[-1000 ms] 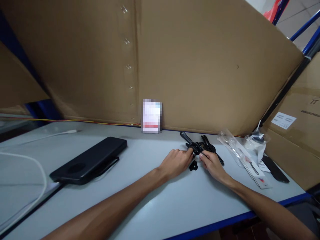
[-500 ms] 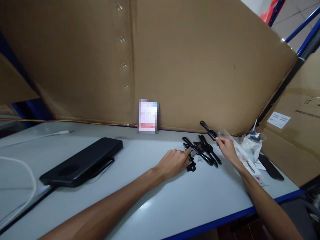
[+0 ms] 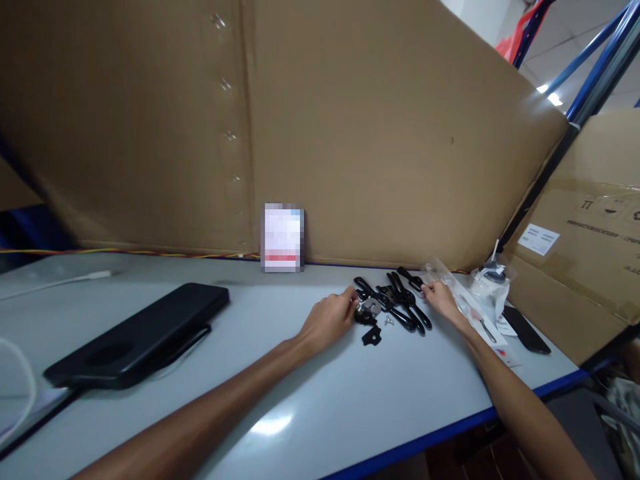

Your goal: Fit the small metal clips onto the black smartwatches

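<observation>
My right hand [image 3: 440, 298] is closed round one end of a black spokeshave body [image 3: 410, 278], its free handle angled up to the left, low over the tabletop. My left hand [image 3: 333, 315] has its fingertips pinched together at the left edge of the pile; what they hold, if anything, is hidden. Several black spokeshave bodies [image 3: 397, 310] lie crossed between the hands. Beside my left fingertips are silver metal plates [image 3: 371, 307]. A loose black plate [image 3: 371, 335] lies nearer to me, and small silver screws [image 3: 389, 321] sit to its right.
A black power bank-like device [image 3: 140, 337] with cables rests on the left. A blurred-out card or screen [image 3: 283, 238] leans on the cardboard wall [image 3: 360, 133]. On the right are plastic packaging [image 3: 470, 303], a wrapped bottle [image 3: 493, 280] and a black phone [image 3: 526, 330].
My right hand has lowered the spokeshave body toward the table. My left hand has drawn back slightly from the silver plates. The view has shifted a little to the right.
</observation>
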A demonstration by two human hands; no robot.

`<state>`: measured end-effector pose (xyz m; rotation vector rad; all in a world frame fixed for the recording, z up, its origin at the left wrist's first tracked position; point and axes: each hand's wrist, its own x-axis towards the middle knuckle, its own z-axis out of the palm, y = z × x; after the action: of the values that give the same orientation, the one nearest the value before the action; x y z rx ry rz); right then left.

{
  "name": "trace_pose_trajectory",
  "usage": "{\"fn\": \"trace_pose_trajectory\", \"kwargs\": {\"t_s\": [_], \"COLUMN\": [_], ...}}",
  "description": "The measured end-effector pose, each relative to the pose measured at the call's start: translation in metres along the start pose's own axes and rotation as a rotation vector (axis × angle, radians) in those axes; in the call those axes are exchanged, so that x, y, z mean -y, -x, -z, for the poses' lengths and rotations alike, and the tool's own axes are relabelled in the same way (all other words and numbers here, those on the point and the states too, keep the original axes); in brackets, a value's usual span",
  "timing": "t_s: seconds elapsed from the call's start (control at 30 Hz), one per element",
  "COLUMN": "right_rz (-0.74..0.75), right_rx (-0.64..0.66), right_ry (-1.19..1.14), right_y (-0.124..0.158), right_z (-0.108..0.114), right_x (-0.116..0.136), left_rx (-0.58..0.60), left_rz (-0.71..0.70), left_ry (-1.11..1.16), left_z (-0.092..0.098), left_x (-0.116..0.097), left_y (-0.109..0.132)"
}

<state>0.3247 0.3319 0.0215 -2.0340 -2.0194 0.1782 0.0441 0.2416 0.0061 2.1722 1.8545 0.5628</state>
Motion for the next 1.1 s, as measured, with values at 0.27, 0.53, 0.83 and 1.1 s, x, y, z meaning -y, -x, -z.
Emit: {"fn": "trace_pose_trajectory", "kwargs": {"t_s": [0.27,0.53,0.83,1.1], "right_rz": [0.021,0.099,0.157,0.130], "right_rx": [0.016,0.009,0.198,0.228], "right_ry": [0.241,0.272,0.167,0.155], "right_y": [0.021,0.036,0.029,0.022], "right_z": [0.007,0.025,0.018,0.015], "right_x": [0.008,0.019,0.008,0.002], "left_rx": [0.015,0.006,0.018,0.123], "left_rz": [-0.079,-0.102,-0.206,-0.394], "left_ry": [-0.104,-0.094,-0.121,-0.147], "left_z": [-0.001,0.002,0.004,0.017], "left_x": [-0.001,-0.003,-0.006,-0.006], "left_y": [0.003,0.005,0.011,0.015]}}
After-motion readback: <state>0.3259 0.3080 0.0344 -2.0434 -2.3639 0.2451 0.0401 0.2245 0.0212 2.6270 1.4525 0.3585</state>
